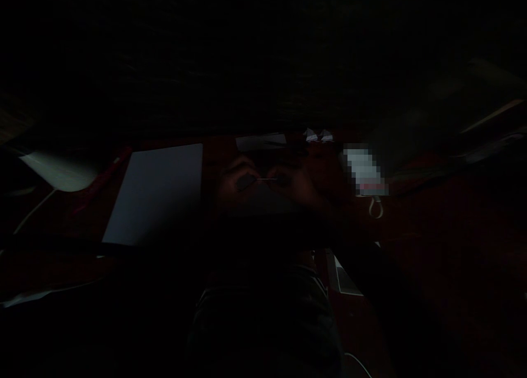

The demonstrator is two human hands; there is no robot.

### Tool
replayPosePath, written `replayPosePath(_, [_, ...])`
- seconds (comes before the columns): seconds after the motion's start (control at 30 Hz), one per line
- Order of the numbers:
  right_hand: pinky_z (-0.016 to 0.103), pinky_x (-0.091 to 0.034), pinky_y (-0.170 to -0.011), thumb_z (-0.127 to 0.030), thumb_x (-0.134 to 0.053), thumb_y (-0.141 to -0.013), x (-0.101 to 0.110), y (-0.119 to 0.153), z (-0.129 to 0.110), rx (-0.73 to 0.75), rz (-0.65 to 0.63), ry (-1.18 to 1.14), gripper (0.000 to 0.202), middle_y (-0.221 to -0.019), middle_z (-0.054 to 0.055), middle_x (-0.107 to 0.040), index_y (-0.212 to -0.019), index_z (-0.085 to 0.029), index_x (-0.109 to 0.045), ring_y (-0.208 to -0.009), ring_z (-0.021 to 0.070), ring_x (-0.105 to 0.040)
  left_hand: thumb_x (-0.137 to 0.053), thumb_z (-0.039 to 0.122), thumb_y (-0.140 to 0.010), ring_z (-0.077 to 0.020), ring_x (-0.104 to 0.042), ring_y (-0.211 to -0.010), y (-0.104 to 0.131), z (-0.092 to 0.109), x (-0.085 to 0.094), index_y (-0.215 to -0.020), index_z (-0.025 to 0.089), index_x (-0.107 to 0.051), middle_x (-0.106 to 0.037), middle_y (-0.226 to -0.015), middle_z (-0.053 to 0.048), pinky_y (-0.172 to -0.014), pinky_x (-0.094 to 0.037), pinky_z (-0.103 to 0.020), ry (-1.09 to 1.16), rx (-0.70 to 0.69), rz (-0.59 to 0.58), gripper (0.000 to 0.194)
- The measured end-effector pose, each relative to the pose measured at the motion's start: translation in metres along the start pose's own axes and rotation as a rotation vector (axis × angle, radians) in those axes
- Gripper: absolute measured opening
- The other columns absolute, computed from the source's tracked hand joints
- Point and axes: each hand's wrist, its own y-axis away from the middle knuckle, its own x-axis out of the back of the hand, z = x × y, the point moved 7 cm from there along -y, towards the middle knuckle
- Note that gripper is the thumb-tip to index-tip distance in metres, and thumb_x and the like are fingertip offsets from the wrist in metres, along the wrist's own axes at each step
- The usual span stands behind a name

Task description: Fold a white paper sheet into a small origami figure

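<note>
The view is very dark. Near the middle, my left hand [231, 183] is closed with its fingers curled around a small dark grey piece [246, 181]. Facing it, my right hand [297, 185] is also closed, its fingertips on something dark. A thin pale strip [267, 179] spans the short gap between the fingertips of both hands. What kind of thing this is cannot be made out. Below the hands lies a dim grey flat sheet [263, 202], partly lost in shadow.
A large pale sheet [164, 189] lies left, beside a reddish strip [105, 178] and a white curved object [61, 172]. Beyond the hands are a pale flat piece [261, 142] and two small folded pieces [318, 135]. A blurred-out item [365, 169] with a loop lies right.
</note>
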Motion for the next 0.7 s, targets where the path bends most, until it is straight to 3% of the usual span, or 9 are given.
replayPosePath(0.47, [0.033, -0.053, -0.079, -0.022, -0.073, -0.087, 0.0004, 0.0012, 0.0005, -0.004, 0.016, -0.051, 0.002, -0.089, 0.001, -0.076, -0.086, -0.024, -0.073, -0.083, 0.0191, -0.068, -0.066, 0.049, -0.104, -0.0214, -0.067, -0.09, -0.0021, 0.0043, 0.0041, -0.09, 0.021, -0.069, -0.07, -0.095, -0.006, -0.082, -0.055, -0.037, 0.036, -0.001, 0.026, 0.031])
replayPosePath(0.7, [0.033, -0.054, -0.079, -0.024, -0.073, -0.088, 0.0001, 0.0004, -0.0001, -0.018, 0.021, -0.098, 0.002, -0.088, 0.001, -0.077, -0.086, -0.024, -0.074, -0.081, 0.0189, -0.069, -0.068, 0.043, -0.104, -0.0198, -0.068, -0.085, -0.0031, 0.0063, 0.0095, -0.083, 0.021, -0.067, -0.072, -0.09, -0.004, -0.079, -0.055, -0.036, 0.057, -0.013, 0.048, 0.031])
